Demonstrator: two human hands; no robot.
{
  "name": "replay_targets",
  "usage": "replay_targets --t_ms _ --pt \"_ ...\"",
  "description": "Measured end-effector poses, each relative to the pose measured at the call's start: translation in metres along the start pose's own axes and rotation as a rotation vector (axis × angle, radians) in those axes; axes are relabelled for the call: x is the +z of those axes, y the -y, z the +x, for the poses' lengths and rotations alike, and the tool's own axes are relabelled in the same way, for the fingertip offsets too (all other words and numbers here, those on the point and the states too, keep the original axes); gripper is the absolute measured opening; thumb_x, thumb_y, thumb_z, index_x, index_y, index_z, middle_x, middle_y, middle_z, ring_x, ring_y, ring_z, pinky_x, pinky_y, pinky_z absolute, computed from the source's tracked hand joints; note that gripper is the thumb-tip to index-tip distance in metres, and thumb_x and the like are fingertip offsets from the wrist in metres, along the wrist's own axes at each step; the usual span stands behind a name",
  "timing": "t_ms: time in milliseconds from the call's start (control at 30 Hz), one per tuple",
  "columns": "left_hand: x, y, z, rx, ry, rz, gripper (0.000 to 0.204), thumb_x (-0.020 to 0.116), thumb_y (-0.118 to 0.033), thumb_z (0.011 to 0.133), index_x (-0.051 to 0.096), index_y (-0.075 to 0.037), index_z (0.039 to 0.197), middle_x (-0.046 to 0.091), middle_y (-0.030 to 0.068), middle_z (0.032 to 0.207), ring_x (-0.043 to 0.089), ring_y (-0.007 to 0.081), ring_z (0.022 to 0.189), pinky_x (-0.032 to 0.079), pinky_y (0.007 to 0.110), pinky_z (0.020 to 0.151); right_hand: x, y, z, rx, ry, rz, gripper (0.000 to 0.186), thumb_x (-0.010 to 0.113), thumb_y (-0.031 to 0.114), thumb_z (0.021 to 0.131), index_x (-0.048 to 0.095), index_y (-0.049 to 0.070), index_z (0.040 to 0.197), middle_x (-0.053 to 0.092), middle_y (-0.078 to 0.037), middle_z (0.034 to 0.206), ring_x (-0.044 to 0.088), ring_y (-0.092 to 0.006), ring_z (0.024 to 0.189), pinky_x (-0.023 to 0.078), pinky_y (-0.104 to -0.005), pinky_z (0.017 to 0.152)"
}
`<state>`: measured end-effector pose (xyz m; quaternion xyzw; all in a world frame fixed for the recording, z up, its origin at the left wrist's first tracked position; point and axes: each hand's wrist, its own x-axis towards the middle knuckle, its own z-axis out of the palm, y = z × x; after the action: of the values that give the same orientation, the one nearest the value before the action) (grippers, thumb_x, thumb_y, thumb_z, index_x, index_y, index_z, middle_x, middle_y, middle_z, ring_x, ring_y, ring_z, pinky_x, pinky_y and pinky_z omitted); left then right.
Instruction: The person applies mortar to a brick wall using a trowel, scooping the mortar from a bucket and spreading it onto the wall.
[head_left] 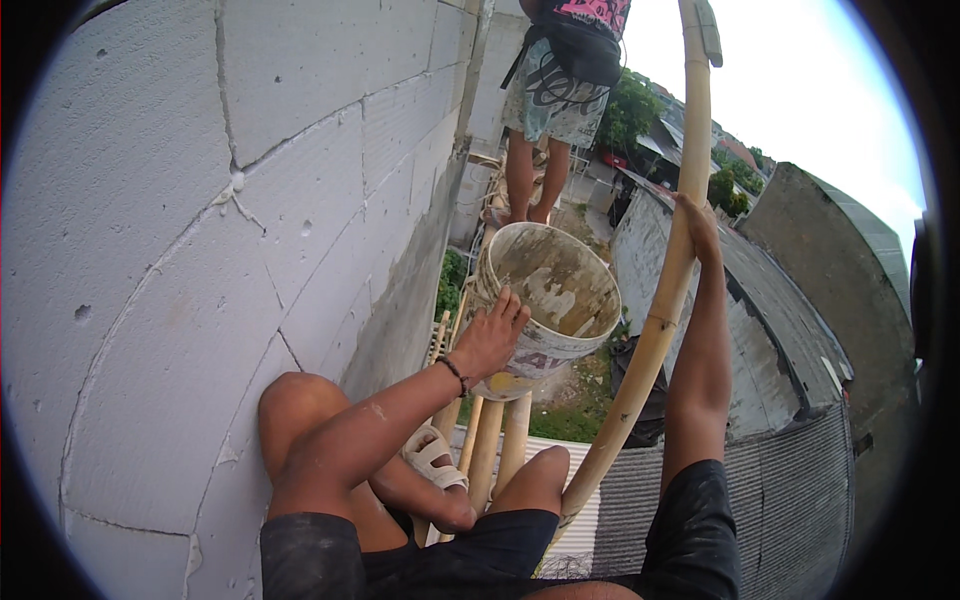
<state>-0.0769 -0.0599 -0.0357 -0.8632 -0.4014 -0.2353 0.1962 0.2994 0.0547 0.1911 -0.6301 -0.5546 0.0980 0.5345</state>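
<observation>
A white plastic bucket (548,350), its inside smeared with dried mortar, is in front of me, tilted so that its mouth partly faces me. My left hand (490,338) is closed on its near left rim, fingers hooked over the edge, with a dark bracelet at the wrist. To the right, a long, slightly bent bamboo pole (660,325) rises steeply past the bucket. My right hand (700,228) is wrapped around it at raised-arm height, the fingers partly behind the pole.
A light block wall (330,200) with mortar joints runs along my left. Bamboo poles (487,445) form a narrow scaffold high above the ground. Beyond the bucket another person (560,100) stands on it. Corrugated roofs (770,490) lie below right.
</observation>
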Motion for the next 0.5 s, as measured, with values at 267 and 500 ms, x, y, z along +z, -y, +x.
replay_targets --t_ms 267,500 --pt "0.0007 -0.0003 -0.0016 0.002 -0.019 0.065 0.069 0.072 -0.023 0.074 0.041 0.001 0.131 0.044 0.0222 0.132 0.034 0.0391 0.139 0.055 0.039 0.080 0.0035 0.0047 -0.0105 -0.031 -0.013 0.010 0.051 0.075 0.044 0.078 0.064 0.000 0.102 0.064 -0.008 0.081 0.062 -0.0169 0.071 0.049 -0.0336 0.066" --pt "0.0004 -0.0005 -0.0009 -0.001 0.017 0.037 0.056 0.061 -0.018 0.082 0.042 0.000 0.131 0.044 0.0221 0.134 0.034 0.0392 0.139 0.055 0.041 0.080 0.0024 0.0066 -0.0102 -0.021 0.006 0.034 0.049 0.074 0.043 0.079 0.064 0.000 0.101 0.064 -0.007 0.080 0.062 -0.0169 0.069 0.049 -0.0337 0.064"
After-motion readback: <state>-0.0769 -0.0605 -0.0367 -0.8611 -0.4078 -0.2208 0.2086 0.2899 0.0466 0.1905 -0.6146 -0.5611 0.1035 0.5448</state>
